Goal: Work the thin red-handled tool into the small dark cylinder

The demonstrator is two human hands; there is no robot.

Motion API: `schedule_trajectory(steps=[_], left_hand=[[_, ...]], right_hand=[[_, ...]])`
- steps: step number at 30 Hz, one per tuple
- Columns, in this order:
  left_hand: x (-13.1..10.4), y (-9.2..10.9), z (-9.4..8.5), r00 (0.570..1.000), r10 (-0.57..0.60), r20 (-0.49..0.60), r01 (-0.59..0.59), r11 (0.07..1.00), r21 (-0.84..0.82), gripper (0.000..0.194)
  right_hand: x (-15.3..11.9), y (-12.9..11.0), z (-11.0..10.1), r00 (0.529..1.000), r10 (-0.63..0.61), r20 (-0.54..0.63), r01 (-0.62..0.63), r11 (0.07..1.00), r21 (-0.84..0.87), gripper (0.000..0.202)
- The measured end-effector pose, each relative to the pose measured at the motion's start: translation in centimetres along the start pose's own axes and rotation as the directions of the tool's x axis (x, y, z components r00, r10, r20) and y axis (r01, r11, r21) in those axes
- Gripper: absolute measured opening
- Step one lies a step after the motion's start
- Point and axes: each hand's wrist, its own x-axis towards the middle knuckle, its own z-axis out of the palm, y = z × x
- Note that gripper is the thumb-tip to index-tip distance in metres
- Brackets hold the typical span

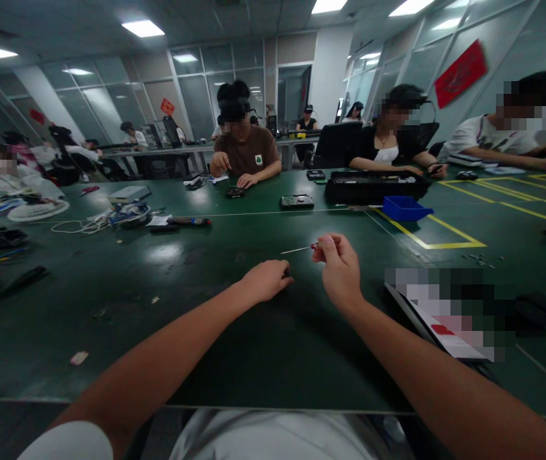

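Note:
My right hand (340, 268) holds a small screwdriver (296, 250) by its red handle, above the green table (254, 358). The thin metal shaft points left. Below and left of the shaft's tip is my left hand (268, 280), back up and low over the table, its fingers curled; whether anything is under them is hidden. Beyond my hands an opened hard drive (296, 202) lies on the table.
A blue bin (405, 208) stands right of a long black case (376, 187). Small screws (483, 259) and a partly blurred book-like object (445, 319) lie at the right. Cables (129, 214) and a power screwdriver (189, 222) lie left. Across the table sits a person (247, 150).

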Motion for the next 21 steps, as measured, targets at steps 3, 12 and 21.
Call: schedule_trajectory(steps=[3, 12, 21], left_hand=[[-1.1, -2.0, -1.2, 0.992, -0.084, -0.098, 0.061, 0.974, -0.218, 0.023], [-6.7, -9.8, -6.7, 0.804, -0.574, -0.155, 0.168, 0.469, -0.867, 0.027], [-16.3, -16.6, -11.5, 0.451, -0.867, -0.212, 0.14, 0.303, -0.943, 0.011]], right_hand=[[-0.1, 0.0, 0.0, 1.0, 0.0, 0.015, 0.0, 1.0, 0.001, 0.022], [-0.2, 0.3, 0.1, 0.998, 0.015, 0.057, -0.015, 1.0, -0.003, 0.022], [-0.3, 0.8, 0.4, 0.995, 0.026, 0.094, -0.025, 1.0, -0.011, 0.021]])
